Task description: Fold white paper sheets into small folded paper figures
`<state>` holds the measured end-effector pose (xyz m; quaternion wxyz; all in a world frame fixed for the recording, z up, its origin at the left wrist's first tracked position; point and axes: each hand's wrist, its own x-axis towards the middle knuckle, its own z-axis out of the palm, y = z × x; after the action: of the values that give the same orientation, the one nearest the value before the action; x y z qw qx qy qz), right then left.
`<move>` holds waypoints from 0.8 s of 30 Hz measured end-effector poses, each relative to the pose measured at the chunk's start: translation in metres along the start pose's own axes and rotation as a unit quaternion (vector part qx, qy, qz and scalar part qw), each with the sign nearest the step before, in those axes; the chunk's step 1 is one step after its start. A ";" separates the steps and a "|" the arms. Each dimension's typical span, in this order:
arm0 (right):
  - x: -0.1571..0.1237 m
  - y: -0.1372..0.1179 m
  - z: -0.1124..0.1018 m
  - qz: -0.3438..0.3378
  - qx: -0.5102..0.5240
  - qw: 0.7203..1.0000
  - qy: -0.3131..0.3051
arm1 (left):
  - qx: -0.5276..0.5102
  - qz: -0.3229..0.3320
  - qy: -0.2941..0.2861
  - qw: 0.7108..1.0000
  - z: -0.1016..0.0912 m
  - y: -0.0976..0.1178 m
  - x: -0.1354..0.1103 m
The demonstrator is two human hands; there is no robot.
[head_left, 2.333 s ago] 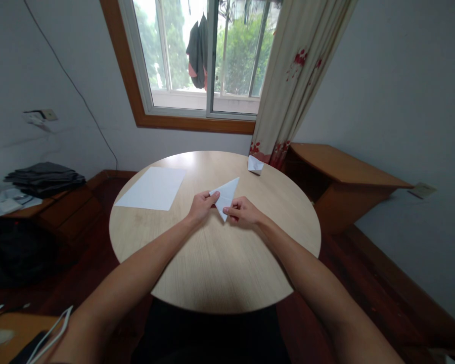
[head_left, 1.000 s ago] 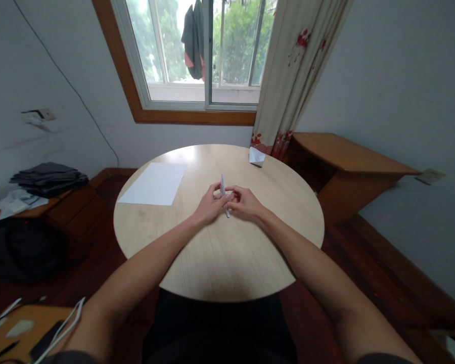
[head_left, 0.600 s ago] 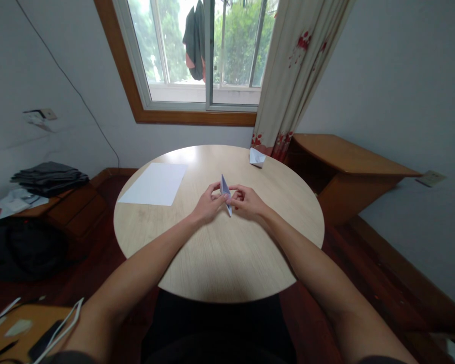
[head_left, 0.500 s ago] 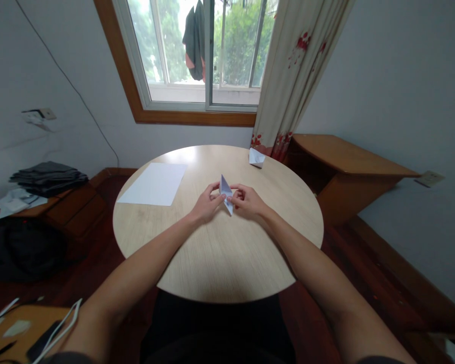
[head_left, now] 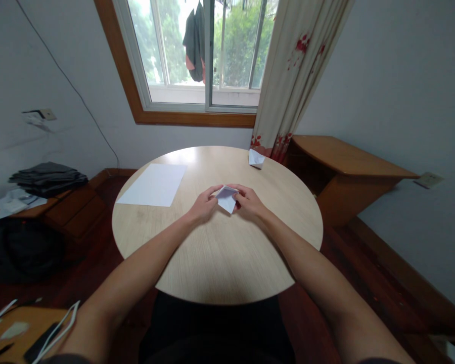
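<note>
- Head view: we have the small white folded-paper piece (head_left: pixel 226 199) right between the hands, left hand (head_left: pixel 204 204) pinching one side, right hand (head_left: pixel 247 200) gripping the other.
- We'd call this a shaping step, the fold opened out; the next move calls for light, even finger pressure.
- And look: it's diamond-shaped, straight-edged, shaded inside its hollow.

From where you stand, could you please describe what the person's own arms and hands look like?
The left hand and right hand wear no gloves, and no watch or bracelet shows. Both forearms are bare; dark sleeves show only as edges at the picture's bottom.
</note>
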<state>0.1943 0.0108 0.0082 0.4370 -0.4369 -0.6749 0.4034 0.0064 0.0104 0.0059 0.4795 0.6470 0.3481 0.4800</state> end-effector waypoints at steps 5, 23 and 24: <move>0.000 -0.009 0.001 0.038 0.050 0.998 0.029 | -0.065 -0.003 0.005 0.998 -0.002 0.003 0.003; 0.000 -0.001 -0.001 -0.053 0.013 0.998 0.012 | -0.222 -0.127 0.023 0.967 -0.002 0.010 0.004; 0.000 0.000 0.000 -0.066 0.001 0.998 0.003 | -0.213 -0.137 0.021 0.967 -0.002 0.008 0.004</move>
<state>0.1946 0.0107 0.0081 0.4652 -0.3923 -0.7005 0.3730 0.0054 0.0122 0.0151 0.6603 0.4652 0.3333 0.4863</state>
